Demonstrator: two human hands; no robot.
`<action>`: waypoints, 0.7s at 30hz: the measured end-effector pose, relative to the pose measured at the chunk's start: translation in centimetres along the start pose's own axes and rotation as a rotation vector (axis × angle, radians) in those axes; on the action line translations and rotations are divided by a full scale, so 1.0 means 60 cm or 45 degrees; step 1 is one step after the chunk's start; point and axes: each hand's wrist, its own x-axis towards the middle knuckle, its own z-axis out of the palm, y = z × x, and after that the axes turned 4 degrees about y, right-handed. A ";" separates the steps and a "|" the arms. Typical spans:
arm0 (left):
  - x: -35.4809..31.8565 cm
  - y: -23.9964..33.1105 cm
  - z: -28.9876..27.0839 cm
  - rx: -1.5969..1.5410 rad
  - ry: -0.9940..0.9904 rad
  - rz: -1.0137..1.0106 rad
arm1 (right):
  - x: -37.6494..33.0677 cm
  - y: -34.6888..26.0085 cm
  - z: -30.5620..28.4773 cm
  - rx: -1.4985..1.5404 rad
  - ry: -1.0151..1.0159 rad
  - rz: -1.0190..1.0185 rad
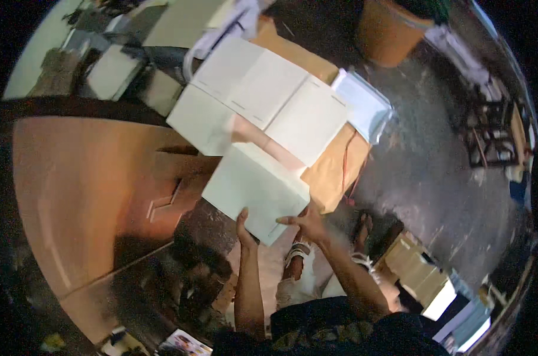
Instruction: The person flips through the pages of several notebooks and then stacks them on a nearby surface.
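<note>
A white flat box (254, 187) is held out in front of me, tilted, its long side running down to the right. At its near left edge my left hand (246, 230) grips it, thumb on top and the other fingers underneath. My right hand (307, 224) closes on the near right corner, with a finger laid across the top face. Just beyond lie several white boxes (266, 83), set edge to edge on brown cardboard (334, 169). The held box overlaps the nearest of them in view; whether they touch I cannot tell.
A clear plastic tray (364, 101) sits to the right of the white boxes. Farther off stands an orange-brown pot (390, 32). A brown wooden panel (85, 190) fills the left side. Open cardboard boxes (414, 267) are at the lower right, and a dark rack (494, 136) at the far right.
</note>
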 end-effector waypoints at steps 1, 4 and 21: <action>0.022 0.001 0.014 0.003 -0.037 -0.003 | 0.020 0.004 -0.002 -0.054 0.025 0.039; 0.066 -0.003 0.065 -0.029 -0.169 -0.034 | 0.082 0.006 -0.024 -0.160 0.072 0.043; 0.060 -0.042 0.141 0.348 -0.076 0.141 | 0.132 0.062 -0.082 -0.483 0.318 0.054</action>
